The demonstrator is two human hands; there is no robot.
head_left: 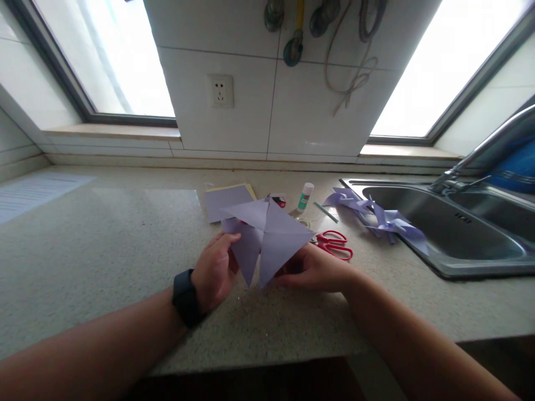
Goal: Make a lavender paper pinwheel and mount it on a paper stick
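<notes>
A purple paper square (284,236), slit from its corners toward the middle, is held up above the countertop. My left hand (218,267) grips its left side, thumb on top, fingers underneath. My right hand (311,268) is at its lower right, with the fingers partly hidden behind the paper. Just beyond the right hand lie scissors with red handles (334,244), their blades mostly covered. A stack of purple and yellow paper (228,201) lies behind the held sheet, next to a small red and black box (278,200).
An upright glue stick (305,196) and a thin green stick (326,212) are on the countertop (104,267). Folded purple paper pinwheels (387,221) lie against the rim of the metal sink (438,267) at right. At far left is a printed sheet (37,192).
</notes>
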